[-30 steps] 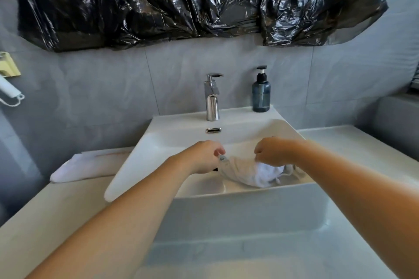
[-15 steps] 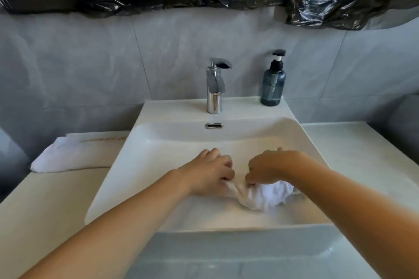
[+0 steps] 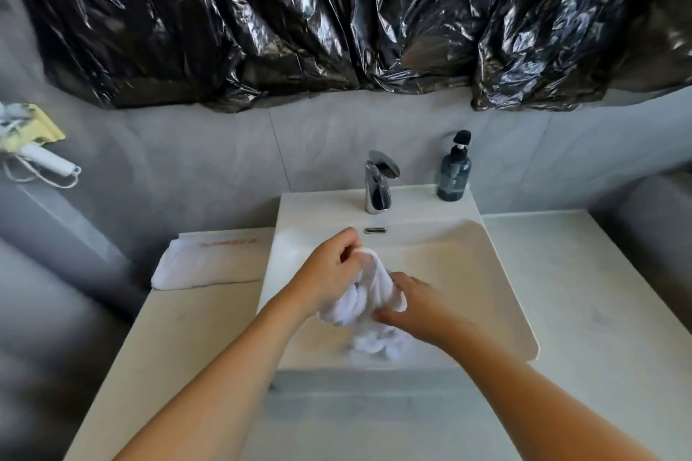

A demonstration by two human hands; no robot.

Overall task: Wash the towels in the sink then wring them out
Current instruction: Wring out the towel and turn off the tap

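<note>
A bunched, twisted white towel (image 3: pixel 365 305) hangs over the basin of the white sink (image 3: pixel 486 273). My left hand (image 3: pixel 329 273) grips its upper end, fingers curled round the cloth. My right hand (image 3: pixel 415 311) grips the lower part, and the towel's loose end (image 3: pixel 378 342) droops below it. A second white towel (image 3: pixel 209 260), folded, lies on the counter left of the sink. The chrome tap (image 3: pixel 378 181) stands behind the basin with no water visibly running.
A dark blue soap pump bottle (image 3: pixel 454 170) stands on the sink's back ledge at right. Pale counter (image 3: pixel 584 292) runs both sides of the sink. Black plastic sheeting (image 3: pixel 337 19) covers the wall above. A white wall-mounted device with cord (image 3: pixel 45 161) hangs far left.
Both hands have lifted the towel off the basin floor and turned it upright, the left hand now higher and the right lower. The camera view has tilted up.
</note>
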